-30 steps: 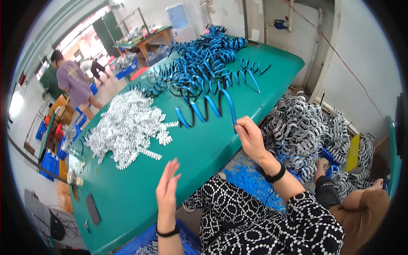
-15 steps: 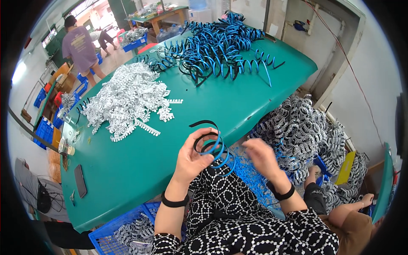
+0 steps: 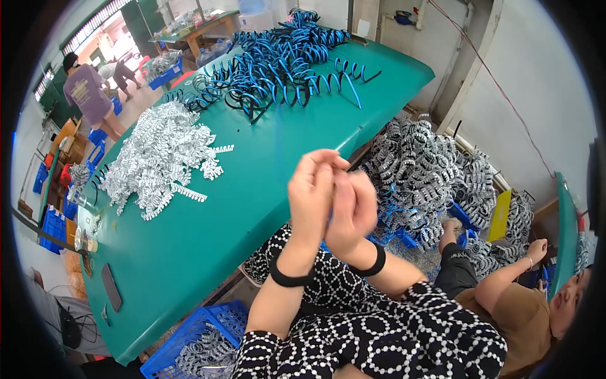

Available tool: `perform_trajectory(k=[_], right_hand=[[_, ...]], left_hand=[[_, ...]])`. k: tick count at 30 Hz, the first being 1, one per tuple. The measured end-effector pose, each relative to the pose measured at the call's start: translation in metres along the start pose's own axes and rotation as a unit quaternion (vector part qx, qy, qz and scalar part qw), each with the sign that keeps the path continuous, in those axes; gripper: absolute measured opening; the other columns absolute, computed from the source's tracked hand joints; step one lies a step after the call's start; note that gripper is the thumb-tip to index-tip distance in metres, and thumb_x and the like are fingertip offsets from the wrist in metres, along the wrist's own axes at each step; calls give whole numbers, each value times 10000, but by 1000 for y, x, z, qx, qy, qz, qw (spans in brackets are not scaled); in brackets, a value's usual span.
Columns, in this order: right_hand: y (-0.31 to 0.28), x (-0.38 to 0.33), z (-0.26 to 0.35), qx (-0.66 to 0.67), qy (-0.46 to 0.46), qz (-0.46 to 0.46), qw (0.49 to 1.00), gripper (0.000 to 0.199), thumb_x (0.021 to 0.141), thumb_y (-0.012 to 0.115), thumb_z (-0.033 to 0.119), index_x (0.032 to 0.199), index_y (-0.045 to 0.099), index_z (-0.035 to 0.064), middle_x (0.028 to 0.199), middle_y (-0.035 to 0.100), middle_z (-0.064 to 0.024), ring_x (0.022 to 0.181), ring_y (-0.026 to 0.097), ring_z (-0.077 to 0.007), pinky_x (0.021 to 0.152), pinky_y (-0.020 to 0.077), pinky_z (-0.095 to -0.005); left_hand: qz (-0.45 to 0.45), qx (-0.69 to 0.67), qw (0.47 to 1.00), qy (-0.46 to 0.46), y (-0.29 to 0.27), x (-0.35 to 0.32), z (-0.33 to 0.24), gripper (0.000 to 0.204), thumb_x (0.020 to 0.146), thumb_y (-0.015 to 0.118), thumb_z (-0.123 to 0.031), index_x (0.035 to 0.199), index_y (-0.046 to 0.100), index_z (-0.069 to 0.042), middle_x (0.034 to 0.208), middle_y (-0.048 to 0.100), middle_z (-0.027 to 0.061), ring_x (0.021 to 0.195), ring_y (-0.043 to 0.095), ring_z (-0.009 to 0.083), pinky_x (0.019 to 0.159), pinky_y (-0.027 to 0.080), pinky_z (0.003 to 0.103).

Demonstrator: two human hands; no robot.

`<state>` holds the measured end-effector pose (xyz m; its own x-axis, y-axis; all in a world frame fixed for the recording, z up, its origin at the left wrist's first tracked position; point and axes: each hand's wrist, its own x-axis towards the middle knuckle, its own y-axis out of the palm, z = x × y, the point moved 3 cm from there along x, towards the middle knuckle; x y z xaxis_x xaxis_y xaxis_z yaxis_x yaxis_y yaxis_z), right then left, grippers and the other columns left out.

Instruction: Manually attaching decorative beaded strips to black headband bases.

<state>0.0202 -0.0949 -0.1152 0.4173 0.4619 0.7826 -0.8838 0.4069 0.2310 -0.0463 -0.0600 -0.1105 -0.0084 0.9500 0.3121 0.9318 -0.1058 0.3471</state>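
Observation:
My left hand (image 3: 310,196) and my right hand (image 3: 355,205) are pressed together above the near edge of the green table (image 3: 252,164). Both are closed, their fingers bent inward and partly covering one another. Whatever lies between them is hidden; only a trace of blue shows in the gap. Beyond my hands, a heap of black-and-blue spiral strips (image 3: 278,69) lies along the far side of the table. To the left is a pile of white toothed strips (image 3: 158,158), a few ends sticking out toward me.
A dark phone (image 3: 111,287) lies at the table's left edge. Below sits a blue crate (image 3: 161,344) of grey coils. Large heaps of grey-and-black coils (image 3: 410,170) fill the floor to the right, where a seated person (image 3: 517,303) in brown works. Another person (image 3: 86,95) stands far left.
The black-and-blue spiral that hung from my left hand is out of sight. My right hand has moved left and come up against the left hand. The view has shifted to the right.

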Motion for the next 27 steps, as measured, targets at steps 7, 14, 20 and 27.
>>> perform_trajectory(k=[7,14,20,27], right_hand=[[38,28,-13,331,235,39,913,161,941,490,159,954,565,17,726,533,-6,574,444,-46,469,325,-173],[36,-3,-33,116,273,198,934,285,955,458,217,1108,543,-9,1083,497,-43,912,470,-96,818,384,-226],[48,-10,-26,198,296,308,882,242,936,495,178,1041,602,-12,904,573,-18,729,490,-63,631,405,-197],[34,-22,-69,205,466,297,808,241,882,580,145,1067,614,-5,739,569,25,591,452,-30,526,362,-169]], left_hand=[[-120,-133,984,-21,-63,26,-20,269,875,486,-58,1132,504,19,762,558,37,578,441,53,457,333,168],[-136,-168,976,38,-100,36,-37,290,862,427,-24,1145,476,18,738,519,51,552,415,60,453,327,160],[-74,-54,984,152,-120,45,-17,240,889,440,-48,1107,528,-1,755,529,51,551,408,61,462,327,171],[-123,217,967,47,-149,15,-26,234,900,456,-72,1096,564,-4,880,611,36,711,532,77,625,433,205]])
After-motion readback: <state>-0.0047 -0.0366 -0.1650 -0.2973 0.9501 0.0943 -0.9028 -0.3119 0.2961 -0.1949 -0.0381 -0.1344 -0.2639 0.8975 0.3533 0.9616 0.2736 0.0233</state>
